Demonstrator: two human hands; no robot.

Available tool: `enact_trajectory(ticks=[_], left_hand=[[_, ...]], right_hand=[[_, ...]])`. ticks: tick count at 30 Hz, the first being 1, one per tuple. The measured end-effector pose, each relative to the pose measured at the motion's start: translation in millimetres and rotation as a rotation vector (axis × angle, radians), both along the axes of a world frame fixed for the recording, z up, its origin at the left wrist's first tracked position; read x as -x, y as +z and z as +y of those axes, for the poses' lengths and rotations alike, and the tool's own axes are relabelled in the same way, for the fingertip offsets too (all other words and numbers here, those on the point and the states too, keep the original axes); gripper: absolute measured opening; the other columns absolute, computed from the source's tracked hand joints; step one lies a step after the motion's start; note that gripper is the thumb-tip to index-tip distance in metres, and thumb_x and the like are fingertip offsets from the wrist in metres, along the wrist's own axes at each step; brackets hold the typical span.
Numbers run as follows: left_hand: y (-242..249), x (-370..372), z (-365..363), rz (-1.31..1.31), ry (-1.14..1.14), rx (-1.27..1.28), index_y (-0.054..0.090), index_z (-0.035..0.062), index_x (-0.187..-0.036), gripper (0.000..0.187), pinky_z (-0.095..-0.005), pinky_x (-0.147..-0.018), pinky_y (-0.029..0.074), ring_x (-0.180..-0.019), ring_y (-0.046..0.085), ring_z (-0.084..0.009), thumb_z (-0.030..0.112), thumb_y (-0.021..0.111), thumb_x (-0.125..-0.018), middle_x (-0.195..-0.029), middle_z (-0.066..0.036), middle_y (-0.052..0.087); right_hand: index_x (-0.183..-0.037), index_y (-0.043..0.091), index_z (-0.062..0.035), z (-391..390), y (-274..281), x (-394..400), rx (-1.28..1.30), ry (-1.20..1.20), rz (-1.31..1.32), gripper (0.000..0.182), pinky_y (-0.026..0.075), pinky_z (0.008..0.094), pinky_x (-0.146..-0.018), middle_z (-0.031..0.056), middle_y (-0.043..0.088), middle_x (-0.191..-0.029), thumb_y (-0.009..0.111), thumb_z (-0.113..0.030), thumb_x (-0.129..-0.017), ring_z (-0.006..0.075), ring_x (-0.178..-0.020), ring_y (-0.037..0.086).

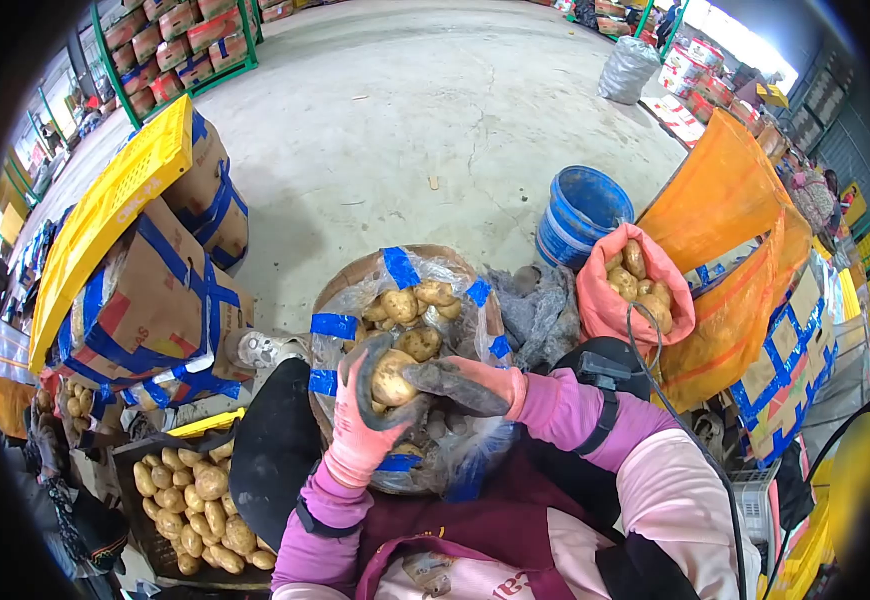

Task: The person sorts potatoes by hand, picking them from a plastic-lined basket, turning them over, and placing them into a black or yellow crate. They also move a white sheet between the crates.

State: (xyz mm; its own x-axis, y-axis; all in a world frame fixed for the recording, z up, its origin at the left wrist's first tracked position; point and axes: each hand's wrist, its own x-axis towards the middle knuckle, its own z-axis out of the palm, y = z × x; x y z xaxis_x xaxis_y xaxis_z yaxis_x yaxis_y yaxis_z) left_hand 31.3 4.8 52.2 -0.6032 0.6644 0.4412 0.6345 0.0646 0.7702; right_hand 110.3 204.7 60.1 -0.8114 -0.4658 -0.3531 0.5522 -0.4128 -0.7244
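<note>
A potato (393, 378) is held in my left hand (367, 400), which wears a pink glove with a grey palm and is closed around it. From the right, the fingers of my right hand (470, 386), gloved the same way, press against the potato's side. Both hands are over a round container (333, 292) lined with clear plastic and blue tape. More potatoes (417, 305) lie inside it, just beyond my hands. The container's near part is partly hidden by my hands and the plastic.
At lower left is a dark crate (145, 545) of potatoes. Taped cartons (140, 300) under a yellow crate (115, 220) stand at left. A blue bucket (570, 215) and a pink sack (600, 290) of potatoes stand at right, near orange mesh (720, 200). A cable hangs beside my right arm.
</note>
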Motion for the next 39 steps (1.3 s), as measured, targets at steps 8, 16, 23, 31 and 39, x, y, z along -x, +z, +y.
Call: enact_trajectory(ticks=[8,16,23,31,39], left_hand=[[19.9,0.4,-3.7,0.034,0.079,-0.007,0.048,0.0044,-0.127,0.073,-0.0435,-0.101,0.039,-0.117,0.047,-0.0343,0.008,0.081,-0.062,-0.126,-0.017,0.048],[111.7,26.6,-101.7,-0.225,0.419,-0.077,0.052,0.0014,-0.125,0.052,-0.0322,-0.082,0.051,-0.1,0.058,-0.0227,0.023,0.054,-0.078,-0.114,-0.012,0.056],[-69.4,79.4,-309.8,0.103,1.111,0.584,0.049,0.0059,-0.131,0.065,-0.0418,-0.097,0.041,-0.113,0.052,-0.0367,0.025,0.076,-0.076,-0.119,-0.022,0.054],[-182.7,47.1,-312.4,-0.338,0.789,1.297,0.048,0.0054,-0.132,0.055,-0.047,-0.094,0.045,-0.111,0.056,-0.0371,0.037,0.059,-0.089,-0.122,-0.024,0.056],[57.5,94.2,-174.5,0.241,0.67,0.438,0.054,-0.0002,-0.125,0.042,-0.0403,-0.095,0.045,-0.111,0.056,-0.0383,0.016,0.061,-0.087,-0.124,-0.021,0.057]], right_hand=[[-0.106,0.065,-0.0039,-12.2,34.2,0.2,-0.352,-0.053,-0.001,0.034,0.053,0.0256,-0.056,0.0061,0.068,-0.08,0.06,-0.035,-0.092,0.0125,-0.064,0.065],[-0.099,0.065,-0.003,-7.3,35.8,-11.6,-0.52,-0.245,0.243,0.026,0.05,0.0245,-0.054,0.0032,0.067,-0.081,0.062,-0.028,-0.092,0.0086,-0.065,0.061],[-0.106,0.062,-0.0027,-8.3,10.2,-14.1,-0.351,-0.291,0.327,0.026,0.052,0.0259,-0.059,0.0054,0.068,-0.091,0.061,-0.025,-0.093,0.0106,-0.074,0.063],[-0.119,0.06,-0.0077,-1.1,-37.8,9.1,-0.65,-0.22,0.418,0.029,0.055,0.0279,-0.066,0.0029,0.066,-0.098,0.058,-0.021,-0.094,0.0115,-0.083,0.065],[-0.11,0.063,0.0006,14.8,-117.0,16.4,-1.509,0.281,0.511,0.071,0.047,0.0425,-0.092,0.0258,0.065,-0.105,0.055,-0.064,-0.081,0.0371,-0.103,0.061]])
